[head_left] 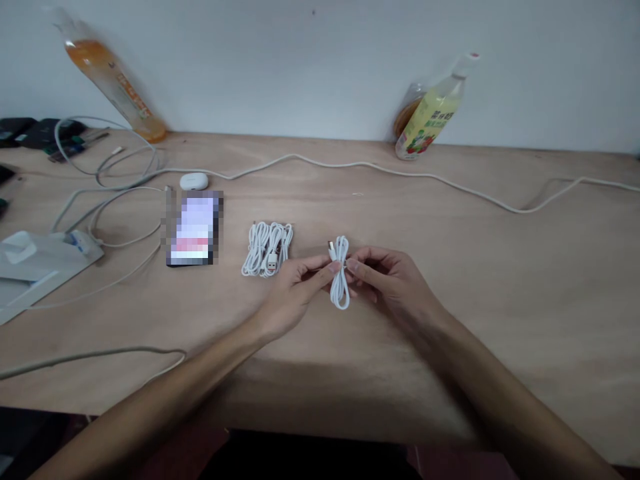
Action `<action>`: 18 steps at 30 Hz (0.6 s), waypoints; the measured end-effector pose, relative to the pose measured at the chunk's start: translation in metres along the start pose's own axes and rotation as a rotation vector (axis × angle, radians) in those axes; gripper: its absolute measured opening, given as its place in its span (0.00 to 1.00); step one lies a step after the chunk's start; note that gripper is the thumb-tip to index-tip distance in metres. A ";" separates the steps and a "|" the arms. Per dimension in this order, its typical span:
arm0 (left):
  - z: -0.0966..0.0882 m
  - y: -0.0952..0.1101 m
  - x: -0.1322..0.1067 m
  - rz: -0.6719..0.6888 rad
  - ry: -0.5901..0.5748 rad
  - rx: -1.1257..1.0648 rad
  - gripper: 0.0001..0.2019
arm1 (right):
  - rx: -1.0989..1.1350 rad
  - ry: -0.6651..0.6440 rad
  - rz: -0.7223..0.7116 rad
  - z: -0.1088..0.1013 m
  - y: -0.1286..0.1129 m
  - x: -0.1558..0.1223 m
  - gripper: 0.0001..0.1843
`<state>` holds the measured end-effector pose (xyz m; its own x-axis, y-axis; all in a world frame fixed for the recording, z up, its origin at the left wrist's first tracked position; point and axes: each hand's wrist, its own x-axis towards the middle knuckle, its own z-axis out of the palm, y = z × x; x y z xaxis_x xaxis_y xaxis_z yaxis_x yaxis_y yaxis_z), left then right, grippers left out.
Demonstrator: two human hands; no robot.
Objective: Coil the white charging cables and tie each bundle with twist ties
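Observation:
A coiled white USB cable (341, 290) is held upright above the table, its metal plug showing at the top left of the bundle. My left hand (295, 290) pinches the middle of the coil from the left with thumb and fingers. From the other side, my right hand (393, 277) grips the same middle, its thumb close to the left thumb. Whether a tie lies under the fingertips is hidden. Just left of my left hand, several more coiled white cables (260, 248) lie side by side on the table, one USB plug facing up.
A phone (195, 227) with a lit screen lies left of the coils, below a white earbud case (194, 181). A long white cord (370, 164) crosses the wooden table (525, 287). An orange drink bottle (115, 83) and a yellow one (433, 113) stand by the wall.

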<state>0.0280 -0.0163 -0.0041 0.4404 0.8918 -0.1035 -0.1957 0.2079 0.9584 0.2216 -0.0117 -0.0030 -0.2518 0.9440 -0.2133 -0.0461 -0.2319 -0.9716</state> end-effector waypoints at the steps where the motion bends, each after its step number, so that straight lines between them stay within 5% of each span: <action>1: 0.000 0.000 0.000 -0.005 -0.007 -0.021 0.19 | 0.000 0.017 0.002 0.000 0.000 0.000 0.24; 18: 0.000 0.002 0.000 -0.062 -0.089 -0.245 0.17 | 0.156 0.048 -0.038 0.002 0.000 0.000 0.29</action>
<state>0.0277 -0.0159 -0.0023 0.5310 0.8379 -0.1260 -0.3678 0.3619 0.8566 0.2193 -0.0128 -0.0028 -0.2006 0.9620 -0.1853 -0.2051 -0.2262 -0.9523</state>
